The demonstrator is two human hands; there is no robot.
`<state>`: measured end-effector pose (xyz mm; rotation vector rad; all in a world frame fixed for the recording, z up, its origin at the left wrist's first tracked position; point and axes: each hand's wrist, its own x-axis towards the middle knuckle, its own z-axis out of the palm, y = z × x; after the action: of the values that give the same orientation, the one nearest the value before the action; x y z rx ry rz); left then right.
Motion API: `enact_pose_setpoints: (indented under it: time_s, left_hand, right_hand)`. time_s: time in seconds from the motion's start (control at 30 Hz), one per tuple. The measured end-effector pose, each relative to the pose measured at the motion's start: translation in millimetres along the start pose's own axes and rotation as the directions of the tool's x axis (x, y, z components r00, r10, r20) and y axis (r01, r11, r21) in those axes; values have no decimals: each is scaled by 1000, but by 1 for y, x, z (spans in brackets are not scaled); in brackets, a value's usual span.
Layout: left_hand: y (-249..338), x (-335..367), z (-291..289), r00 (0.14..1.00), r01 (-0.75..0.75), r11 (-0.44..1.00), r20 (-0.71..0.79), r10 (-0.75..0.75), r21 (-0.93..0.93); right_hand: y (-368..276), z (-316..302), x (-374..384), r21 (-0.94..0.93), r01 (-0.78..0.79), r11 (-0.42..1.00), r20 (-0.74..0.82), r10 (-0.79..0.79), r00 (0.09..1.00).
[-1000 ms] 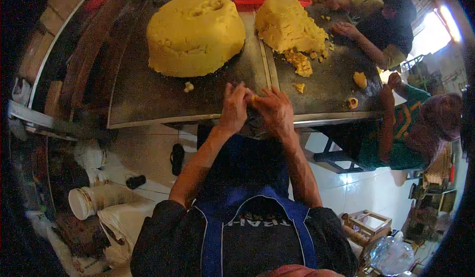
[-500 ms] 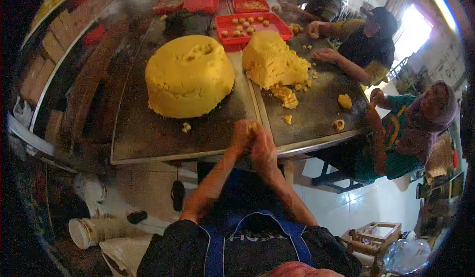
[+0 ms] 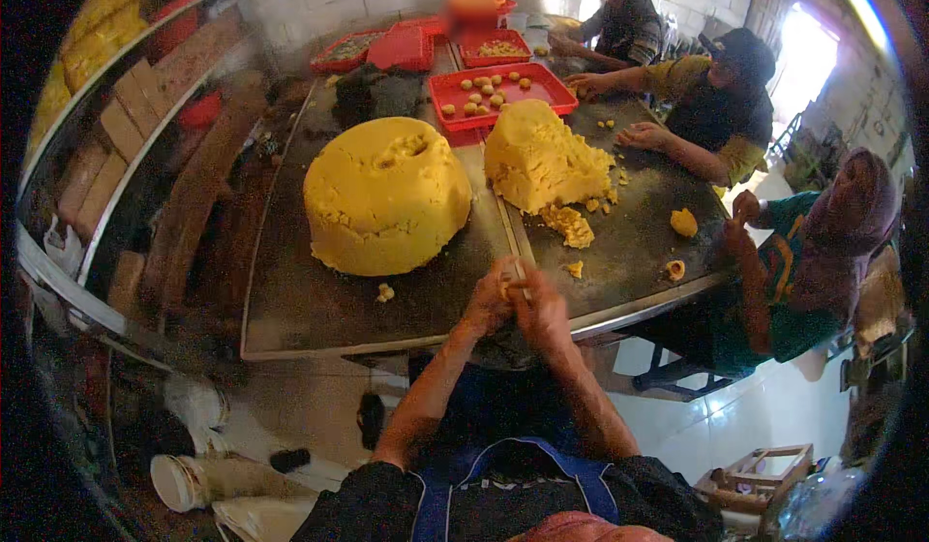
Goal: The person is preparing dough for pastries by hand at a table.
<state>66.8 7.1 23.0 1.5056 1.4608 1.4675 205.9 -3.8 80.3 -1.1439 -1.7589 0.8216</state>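
Over the near edge of the table, my left hand is closed around a small piece of yellow dough, mostly hidden by fingers. My right hand is closed against it, its fingertips pressed to the same piece. Beyond my hands, to the left, stands a big rounded mound of yellow dough with a hollow in its top. A smaller, broken-down yellow mound sits right of it, crumbs and torn chunks at its foot. One small crumbly bit lies before the big mound.
A red tray of small yellow balls stands behind the mounds, with more red trays farther back. Co-workers sit along the right side; one person's hand is near the crumbs. A dough lump and a hollowed piece lie at right.
The whole view has shifted, so the table sits lower in the picture. My hands stay together at the table edge; my right fingers have shifted on the dough piece.
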Motion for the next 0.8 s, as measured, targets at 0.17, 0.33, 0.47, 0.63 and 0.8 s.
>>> enact_pose_setpoints:
  time_s: [0.17, 0.33, 0.47, 0.63, 0.8]
  left_hand:
    - [-12, 7, -8, 933, -202, 940, 347, 98, 277]
    - [42, 0, -12, 982, -183, 983, 37, 183, 4]
    - [-12, 10, -15, 983, 117, 993, 143, -113, -17]
    - [1, 3, 1, 986, 52, 997, 159, -43, -51]
    - [-33, 11, -13, 986, -33, 992, 165, 13, 121]
  right_hand:
    - [22, -7, 1, -260, 282, 924, 122, -259, 958]
    - [14, 5, 12, -69, 192, 979, 70, -187, 980]
    - [41, 28, 7, -235, 333, 913, 149, -304, 941]
    - [9, -6, 8, 17, 160, 987, -30, -159, 987]
    - [48, 29, -1, -254, 353, 900, 93, -341, 936]
